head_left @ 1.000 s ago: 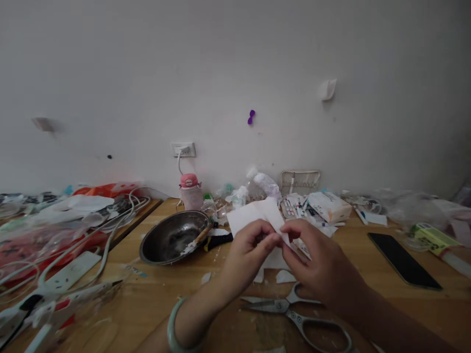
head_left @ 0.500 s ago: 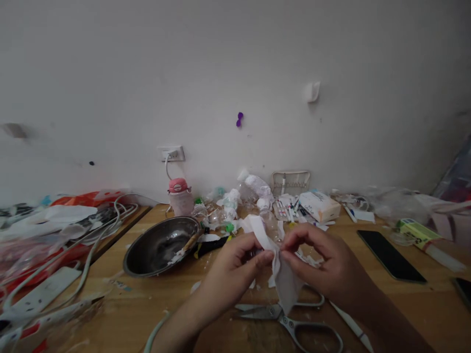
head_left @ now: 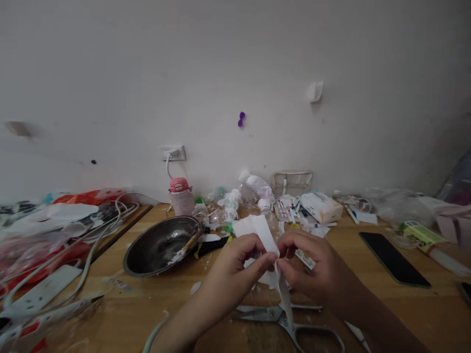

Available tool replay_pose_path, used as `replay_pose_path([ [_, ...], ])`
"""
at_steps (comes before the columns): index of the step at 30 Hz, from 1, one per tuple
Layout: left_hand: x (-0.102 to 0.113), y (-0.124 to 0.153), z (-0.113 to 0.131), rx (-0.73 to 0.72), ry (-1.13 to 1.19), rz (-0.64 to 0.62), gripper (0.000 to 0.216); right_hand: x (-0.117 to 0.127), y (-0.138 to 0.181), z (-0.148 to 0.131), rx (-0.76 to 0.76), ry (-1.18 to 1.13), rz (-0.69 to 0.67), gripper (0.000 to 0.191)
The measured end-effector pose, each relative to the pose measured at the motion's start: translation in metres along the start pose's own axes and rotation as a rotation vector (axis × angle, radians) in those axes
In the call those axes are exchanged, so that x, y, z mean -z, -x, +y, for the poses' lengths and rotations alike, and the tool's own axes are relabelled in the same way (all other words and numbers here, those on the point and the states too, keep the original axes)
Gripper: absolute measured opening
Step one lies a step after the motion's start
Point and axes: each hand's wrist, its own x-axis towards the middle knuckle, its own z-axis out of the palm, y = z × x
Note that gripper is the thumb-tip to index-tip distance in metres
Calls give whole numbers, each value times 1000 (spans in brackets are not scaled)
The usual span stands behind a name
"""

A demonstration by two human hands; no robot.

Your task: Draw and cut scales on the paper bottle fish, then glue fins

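My left hand (head_left: 241,267) and my right hand (head_left: 311,267) meet over the middle of the wooden table (head_left: 386,309), fingers pinched on a folded piece of white paper (head_left: 257,228). The paper sticks up behind my thumbs and a narrow strip of it hangs down between the hands. Metal scissors (head_left: 294,326) lie flat on the table just below the hands. Small white paper scraps (head_left: 196,287) lie near them.
A metal bowl (head_left: 162,245) with a wooden-handled brush stands left of the hands. A black phone (head_left: 393,258) lies at the right. Clutter of a pink bottle (head_left: 180,195), a white box (head_left: 321,207) and pens lines the wall. Cables and power strips (head_left: 40,289) cover the left.
The paper was turned and refolded between my fingers; a strip now hangs down between the hands. The view shifted slightly to the right.
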Motion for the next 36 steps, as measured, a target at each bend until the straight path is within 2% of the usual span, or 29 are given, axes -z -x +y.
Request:
replay_pose_path([
  [5,-1,-2,-4,-22,-86,50,20,-2,0,4,-7,-2,0,10],
  [13,-1,-3,0,-19,-101,35,21,-2,-6,6,2,-1,39,9],
  [24,-1,-5,-4,-75,-160,63,9,2,-7,4,-32,22,-4,11],
  [26,1,-8,-7,-93,-217,78,10,4,-9,8,-69,149,-53,12],
  [28,3,-11,-10,-92,-313,78,12,6,-12,16,-182,349,-131,14],
  [32,4,-18,-18,26,-599,-16,19,4,-17,47,-450,728,-353,26],
  [34,3,-20,-21,97,-702,-74,23,0,-15,64,-487,733,-536,23],
  [36,3,-22,-23,145,-771,-136,27,-9,-11,77,-484,691,-602,19],
])
